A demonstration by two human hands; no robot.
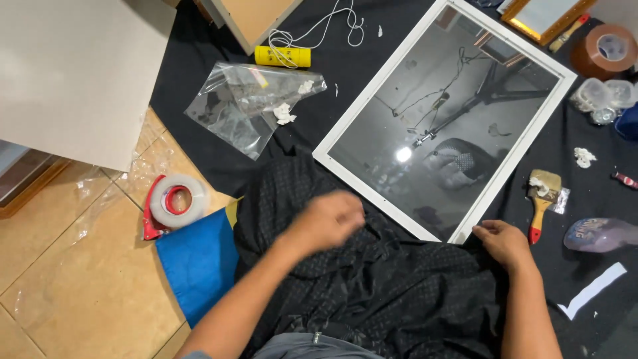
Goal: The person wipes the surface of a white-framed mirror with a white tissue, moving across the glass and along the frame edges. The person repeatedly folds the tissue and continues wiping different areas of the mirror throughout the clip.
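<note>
A white picture frame (345, 126) with a reflective glass pane lies tilted on a black cloth on the floor. Its near corner rests against a crumpled black patterned fabric (372, 292) in front of me. My left hand (329, 219) is blurred, fingers curled, over the fabric just below the frame's near edge; whether it grips the fabric is unclear. My right hand (502, 242) rests with fingers closed at the frame's bottom corner, touching the fabric's edge.
A tape dispenser (171, 203) and blue sheet (199, 262) lie left on the tiles. A clear plastic bag (246, 106), yellow tube (282, 56), paintbrush (541, 199), brown tape roll (608, 50), plastic cups (605, 96) and a white board (73, 73) surround the frame.
</note>
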